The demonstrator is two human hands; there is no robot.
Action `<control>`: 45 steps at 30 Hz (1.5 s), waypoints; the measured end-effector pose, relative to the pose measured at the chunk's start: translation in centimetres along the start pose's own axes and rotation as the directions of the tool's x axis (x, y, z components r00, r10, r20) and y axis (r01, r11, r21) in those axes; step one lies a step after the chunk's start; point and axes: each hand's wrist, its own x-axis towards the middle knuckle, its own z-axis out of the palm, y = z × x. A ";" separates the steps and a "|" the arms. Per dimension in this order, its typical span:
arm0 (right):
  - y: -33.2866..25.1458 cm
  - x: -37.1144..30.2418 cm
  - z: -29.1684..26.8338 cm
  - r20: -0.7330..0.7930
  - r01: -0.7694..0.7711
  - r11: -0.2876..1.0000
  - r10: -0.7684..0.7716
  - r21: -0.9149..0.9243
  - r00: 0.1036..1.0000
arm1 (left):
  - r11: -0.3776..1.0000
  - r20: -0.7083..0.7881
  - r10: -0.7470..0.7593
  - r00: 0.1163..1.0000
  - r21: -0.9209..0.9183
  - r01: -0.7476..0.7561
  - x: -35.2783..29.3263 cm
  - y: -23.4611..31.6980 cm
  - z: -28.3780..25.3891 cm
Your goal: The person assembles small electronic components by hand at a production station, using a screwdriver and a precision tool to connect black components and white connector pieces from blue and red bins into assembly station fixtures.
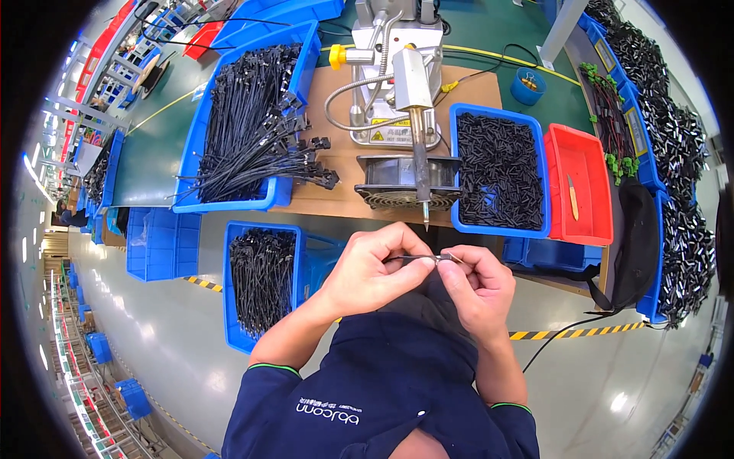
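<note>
My left hand [367, 269] and my right hand [478, 284] are together in front of my chest, just below the table edge. Between them they pinch a thin black cable piece [417, 259]; the left hand grips its left end, the right thumb and forefinger hold its right end with a small metal tip. Directly above the hands, a soldering iron [419, 153] points down from a mounted stand, its tip just above the cable. A blue bin of small black sleeves [498, 170] sits right of the iron.
A large blue bin of long black cables [248, 130] lies at the left of the table, another blue bin of cables [261, 283] stands on the floor. A red tray [581, 183], a black fan [397, 183] and shelves of black parts [673, 153] are nearby.
</note>
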 end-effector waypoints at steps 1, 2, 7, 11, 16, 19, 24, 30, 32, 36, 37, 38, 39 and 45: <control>0.1 -0.1 -0.3 -0.009 0.003 1.000 -0.003 -0.006 1.000 | 0.986 -0.023 0.100 0.995 0.139 -0.096 0.1 0.6 0.3; 0.4 -0.2 -0.6 -0.018 -0.007 1.000 0.006 -0.011 1.000 | 0.943 -0.033 0.203 0.979 0.276 -0.186 0.2 0.9 0.5; 0.7 0.0 -2.2 0.097 0.019 0.932 0.017 -0.362 0.995 | 0.747 0.081 0.277 0.957 0.609 -0.268 -0.6 -1.2 -0.3; 0.1 2.7 -3.7 -0.110 0.073 0.862 -0.148 -0.502 0.983 | 0.747 0.021 0.206 0.978 0.642 -0.171 -2.0 -3.1 -1.6; -0.5 7.3 -5.7 -0.086 0.028 0.388 -0.274 -0.921 0.958 | 0.720 -0.167 0.067 0.984 0.691 0.068 -4.5 -5.2 -5.0; 0.2 8.7 -5.8 -0.096 -0.036 0.258 -0.222 -0.965 0.970 | 0.645 -0.359 0.022 0.933 0.718 0.261 -6.4 -8.1 -8.7; 0.8 9.0 -5.0 -0.077 -0.002 0.347 -0.204 -0.938 0.976 | 0.589 -0.626 0.087 0.775 0.660 0.467 -11.7 -12.3 -17.0; 0.9 9.3 -4.5 -0.026 0.099 0.393 -0.300 -0.914 0.954 | 0.402 -0.697 0.245 0.674 0.705 0.584 -15.8 -14.9 -23.0; 1.1 9.2 -4.4 -0.028 0.113 0.413 -0.321 -0.903 0.947 | 0.288 -0.582 0.450 0.678 0.813 0.507 -14.8 -13.3 -23.6; 1.7 8.8 -5.1 -0.116 0.042 0.492 -0.286 -0.870 0.951 | 0.751 -0.548 -0.017 0.836 0.545 0.373 -10.9 -1.1 -19.4; 1.5 8.7 -5.2 -0.153 -0.020 0.517 -0.216 -0.856 0.964 | 0.797 -0.509 0.028 0.860 0.531 0.288 -10.2 0.4 -19.0; 1.5 8.6 -5.0 -0.152 -0.013 0.519 -0.225 -0.855 0.962 | 0.836 -0.468 0.076 0.880 0.511 0.200 -9.3 1.8 -18.7; 1.6 8.5 -4.8 -0.164 -0.001 0.535 -0.257 -0.845 0.952 | 0.775 -0.433 0.182 0.883 0.616 0.143 -8.1 3.5 -18.4; 0.4 7.0 -3.9 -0.066 0.128 0.531 -0.331 -0.838 0.941 | 0.337 -0.160 0.579 0.800 0.940 -0.056 0.7 6.6 -21.3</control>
